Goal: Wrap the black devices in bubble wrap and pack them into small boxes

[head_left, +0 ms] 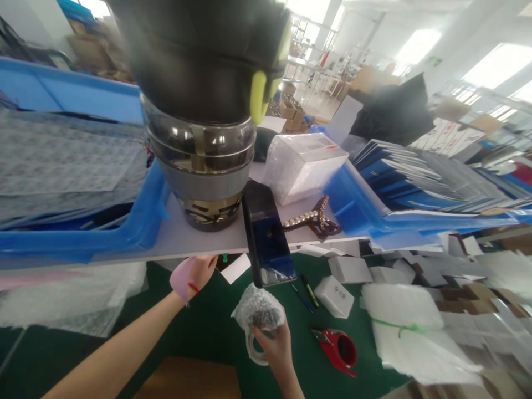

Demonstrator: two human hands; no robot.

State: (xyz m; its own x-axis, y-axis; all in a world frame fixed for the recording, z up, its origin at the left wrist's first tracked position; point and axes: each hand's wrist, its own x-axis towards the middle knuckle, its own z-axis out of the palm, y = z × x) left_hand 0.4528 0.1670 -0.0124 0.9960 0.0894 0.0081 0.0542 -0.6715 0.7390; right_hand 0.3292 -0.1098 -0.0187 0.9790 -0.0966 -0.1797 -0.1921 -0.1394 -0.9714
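Observation:
My right hand (277, 344) is closed around a bubble-wrapped bundle (260, 308) over the green table. What lies inside the wrap is hidden. Just below the bundle, at my fingers, is a pale ring (252, 350) that looks like a roll of clear tape; I cannot tell whether it is gripped too. My left hand (203, 271), with a pink cuff and a red string at the wrist, reaches under the shelf edge. The shelf covers its fingertips. Beside them are a small green thing (225, 257) and a white card (235, 269).
A red tape dispenser (339, 350), pens (310, 291) and a small white box (334, 296) lie on the right. Foam sheets (411, 327) are stacked beyond. The shelf above bears a dark bottle (203, 149), a phone (268, 238), a hair claw (320, 219) and blue trays (357, 194).

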